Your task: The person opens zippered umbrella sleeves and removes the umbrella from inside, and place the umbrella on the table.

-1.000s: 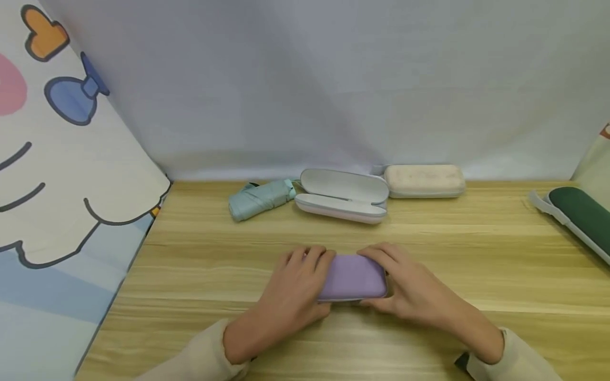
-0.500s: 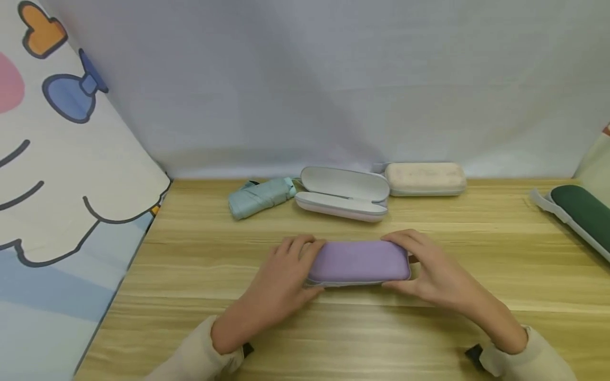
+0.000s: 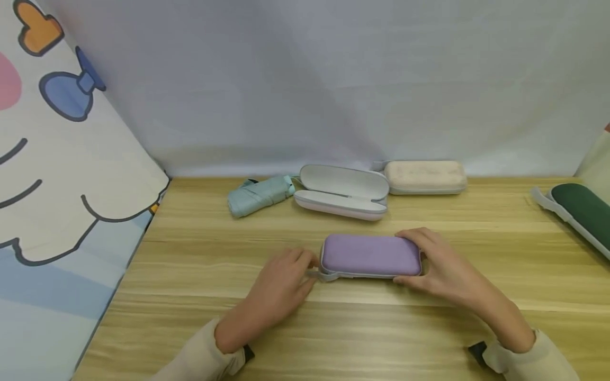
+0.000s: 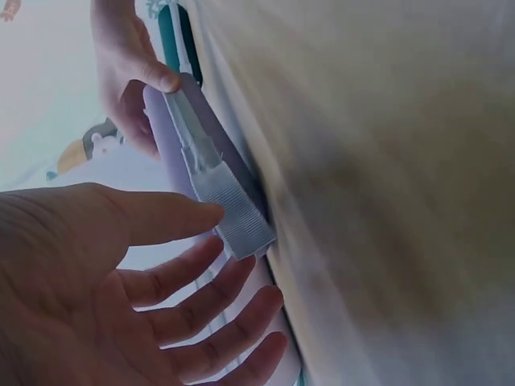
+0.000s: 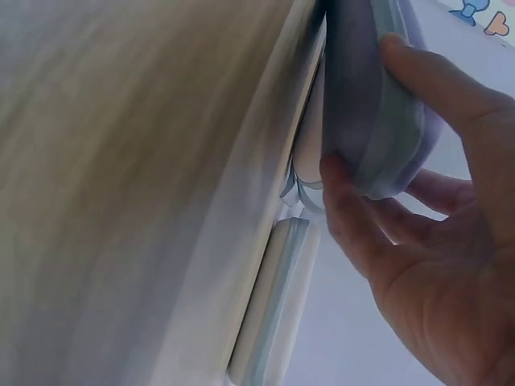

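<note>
A purple zip-up glasses case (image 3: 371, 255) lies closed at mid-table in the head view, its grey strap (image 3: 325, 275) at the left end. My right hand (image 3: 445, 264) grips the right end, thumb on the near side and fingers on the far side. In the right wrist view, thumb and fingertips press the purple case (image 5: 366, 104) from both sides. My left hand (image 3: 281, 286) is just left of the case, with the strap end between thumb and fingers. The left wrist view shows the left hand's fingers spread and thumb tip at the edge of the ribbed strap (image 4: 235, 211).
Along the back stand a folded light-blue umbrella (image 3: 261, 196), an opened pale glasses case (image 3: 342, 206) with a light grey lining, and a closed cream case (image 3: 425, 177). At the far right lies a dark green case (image 3: 582, 209) with a strap. A grey-white cloth (image 3: 333, 79) hangs behind the table (image 3: 200, 238).
The purple case has moved right and slightly away from me. My left hand has let go of its left end and now is at the strap; my right hand keeps its grip.
</note>
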Tool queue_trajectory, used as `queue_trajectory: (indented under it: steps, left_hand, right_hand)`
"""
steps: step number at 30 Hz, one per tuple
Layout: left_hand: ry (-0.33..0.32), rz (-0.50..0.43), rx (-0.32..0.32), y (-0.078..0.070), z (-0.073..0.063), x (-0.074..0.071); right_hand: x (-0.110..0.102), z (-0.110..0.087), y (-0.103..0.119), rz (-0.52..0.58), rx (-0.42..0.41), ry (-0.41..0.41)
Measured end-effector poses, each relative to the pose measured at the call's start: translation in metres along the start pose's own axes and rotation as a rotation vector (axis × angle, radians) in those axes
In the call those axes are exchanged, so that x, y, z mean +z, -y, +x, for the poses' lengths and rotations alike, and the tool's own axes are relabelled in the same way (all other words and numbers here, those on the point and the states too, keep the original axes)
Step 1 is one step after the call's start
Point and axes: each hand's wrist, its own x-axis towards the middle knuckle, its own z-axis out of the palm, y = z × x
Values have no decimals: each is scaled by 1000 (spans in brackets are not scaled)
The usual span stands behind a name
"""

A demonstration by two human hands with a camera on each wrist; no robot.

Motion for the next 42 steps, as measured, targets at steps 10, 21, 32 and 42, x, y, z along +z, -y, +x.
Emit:
queue_trajectory:
  steps: [10, 21, 32, 42]
  left_hand:
    - [-2, 24, -11, -7, -3, 8]
    - [32, -38, -3, -21, -6, 10]
    - [59, -174, -147, -13, -2, 16]
    - [84, -125, -251, -20, 9, 18]
  right_hand:
    - [1, 0, 4, -87, 14, 44]
    - [3, -4, 7, -120, 41, 100]
    - [5, 4, 18, -148, 1, 118]
    - [7, 2, 18, -120, 1, 118]
